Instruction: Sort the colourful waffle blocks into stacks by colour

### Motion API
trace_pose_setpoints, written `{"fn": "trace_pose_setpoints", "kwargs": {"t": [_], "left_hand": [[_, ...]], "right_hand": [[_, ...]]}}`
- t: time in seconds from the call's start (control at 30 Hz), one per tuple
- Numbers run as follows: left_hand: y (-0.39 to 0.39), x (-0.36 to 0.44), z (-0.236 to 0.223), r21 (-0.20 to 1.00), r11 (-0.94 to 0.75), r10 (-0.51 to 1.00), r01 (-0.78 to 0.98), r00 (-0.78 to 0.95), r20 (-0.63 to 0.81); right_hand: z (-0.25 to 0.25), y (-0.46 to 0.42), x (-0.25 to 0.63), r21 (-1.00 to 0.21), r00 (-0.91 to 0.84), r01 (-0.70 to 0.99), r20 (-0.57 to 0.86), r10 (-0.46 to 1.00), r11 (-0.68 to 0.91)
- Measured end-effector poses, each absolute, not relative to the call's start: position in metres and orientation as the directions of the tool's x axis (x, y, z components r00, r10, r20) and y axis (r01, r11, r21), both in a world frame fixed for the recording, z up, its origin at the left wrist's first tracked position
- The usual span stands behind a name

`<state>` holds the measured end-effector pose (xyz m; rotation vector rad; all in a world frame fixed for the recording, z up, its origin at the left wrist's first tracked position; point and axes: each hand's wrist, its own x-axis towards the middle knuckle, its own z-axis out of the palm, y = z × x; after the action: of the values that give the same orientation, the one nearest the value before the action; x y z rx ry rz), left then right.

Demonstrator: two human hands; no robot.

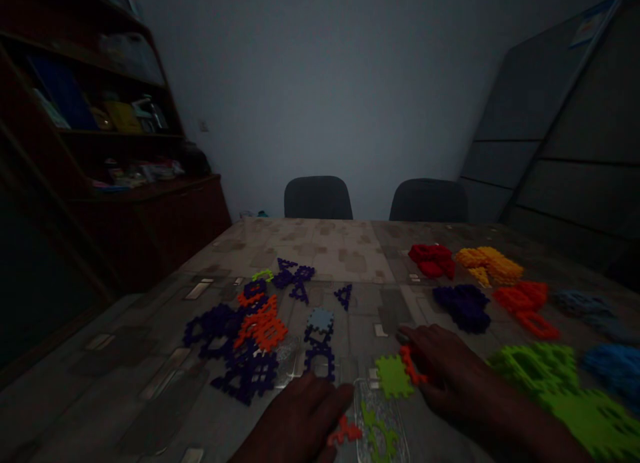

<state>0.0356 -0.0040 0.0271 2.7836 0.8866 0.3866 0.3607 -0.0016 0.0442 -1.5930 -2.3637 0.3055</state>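
nearest, the left hand (303,413) holds a toothed orange-red piece (346,431), partly hidden, beside a curvy lime cut-out (371,428) lying on the patterned table (345,256). the right hand (445,362) grips an orange-red frame (408,364) with notched edges, just beside a solid, flat, toothed lime square (394,376).

Office-like room: 2 chairs (318,198), cabinet (193,213)

The person's two bare hands are low in view, apart, backs turned upward. The left hand (303,413) rises from the bottom edge, its bent fingers angled rightward. The right hand (443,366) extends from a bare forearm (520,413) slanting in from the lower right, its fingers curling leftward.
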Motion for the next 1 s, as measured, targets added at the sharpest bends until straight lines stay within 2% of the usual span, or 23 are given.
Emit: {"fn": "trace_pose_setpoints", "kwargs": {"t": [0.13, 0.33, 0.73, 0.87, 1.0], "left_hand": [[-0.003, 0.036, 0.028, 0.229, -0.780, 0.615, 0.583, 0.782, 0.105], [-0.001, 0.034, 0.028, 0.228, -0.773, 0.619, 0.592, 0.783, 0.064], [-0.003, 0.033, 0.040, 0.335, -0.741, 0.637, 0.582, 0.767, 0.077], [-0.001, 0.029, 0.034, 0.375, -0.748, 0.627, 0.548, 0.768, 0.129], [-0.001, 0.024, 0.030, 0.420, -0.740, 0.629, 0.525, 0.761, 0.157]], "right_hand": [[0.049, 0.001, 0.361, -0.334, -0.293, 0.888, 0.117, 0.949, 0.316], [0.047, 0.004, 0.360, -0.396, -0.199, 0.897, 0.028, 0.980, 0.194], [0.044, 0.004, 0.360, -0.396, -0.265, 0.880, 0.047, 0.963, 0.262], [0.058, 0.004, 0.357, -0.356, -0.257, 0.901, 0.022, 0.966, 0.247], [0.060, 0.004, 0.357, -0.309, -0.315, 0.894, 0.084, 0.945, 0.325]]}}
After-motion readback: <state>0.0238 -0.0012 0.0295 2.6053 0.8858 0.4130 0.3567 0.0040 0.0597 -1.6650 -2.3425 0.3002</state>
